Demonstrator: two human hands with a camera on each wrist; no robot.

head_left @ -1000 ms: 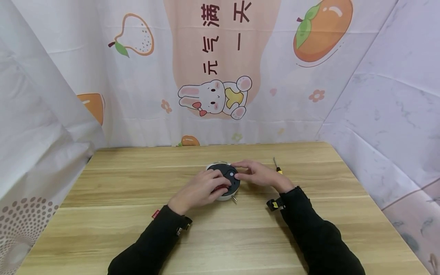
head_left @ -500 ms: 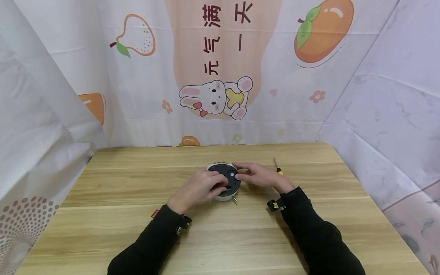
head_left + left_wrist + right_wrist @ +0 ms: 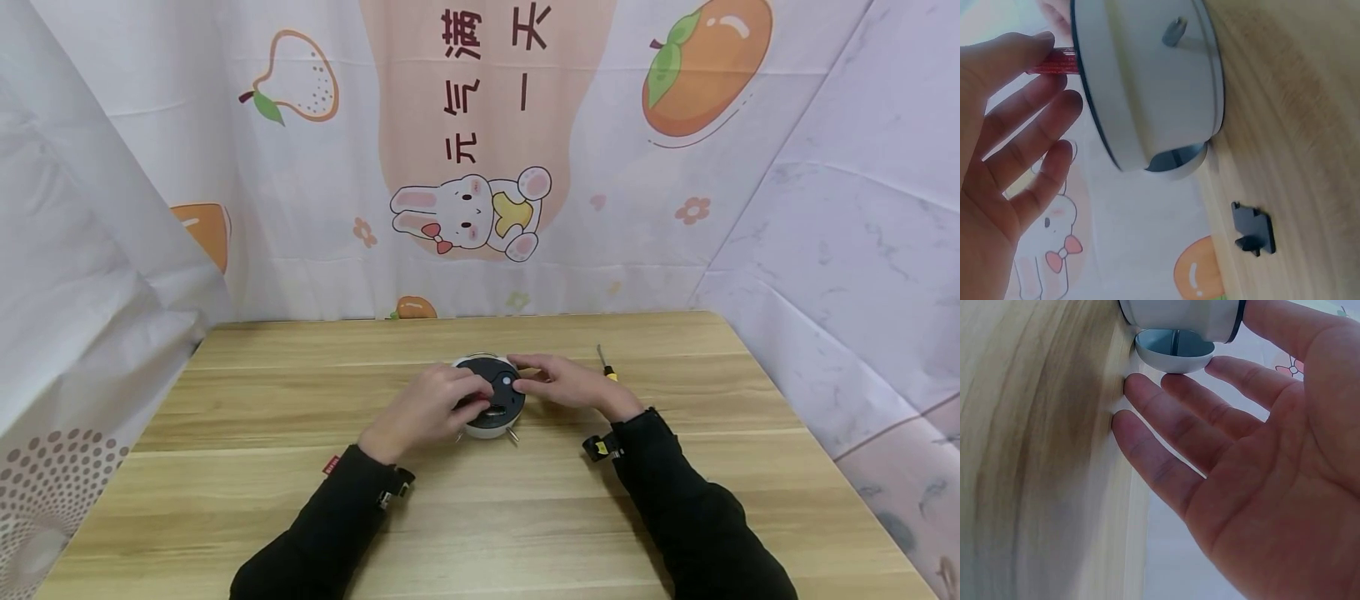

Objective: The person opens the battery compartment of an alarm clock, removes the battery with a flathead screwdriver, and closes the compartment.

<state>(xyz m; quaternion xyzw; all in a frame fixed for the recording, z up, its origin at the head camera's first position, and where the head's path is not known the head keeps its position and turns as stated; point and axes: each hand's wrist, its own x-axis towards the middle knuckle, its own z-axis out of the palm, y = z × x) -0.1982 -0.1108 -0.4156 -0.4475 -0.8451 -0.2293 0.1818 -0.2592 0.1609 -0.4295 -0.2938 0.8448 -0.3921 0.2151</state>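
A white twin-bell alarm clock (image 3: 491,432) lies face down, its black back (image 3: 513,406) upward and a slot showing. My left hand (image 3: 431,408) is over the left part of that back. In the left wrist view, its thumb and index finger pinch a red battery (image 3: 1059,61), whose far end meets the clock's back edge. The other fingers stay loosely bent. My right hand (image 3: 558,380) rests against the clock's right side, fingers extended. In the right wrist view, its thumb touches the casing and a fingertip is right at a bell (image 3: 1175,361).
A small black battery cover (image 3: 1254,230) lies on the wooden table (image 3: 247,400) near the clock. To the right, a screwdriver (image 3: 609,372) with a yellow-and-black handle lies behind my right wrist. A printed curtain (image 3: 315,208) hangs at the table's back edge.
My left hand has drawn back slightly to the left and up, uncovering more of the clock's back and its slot. My right hand and the clock have hardly moved.
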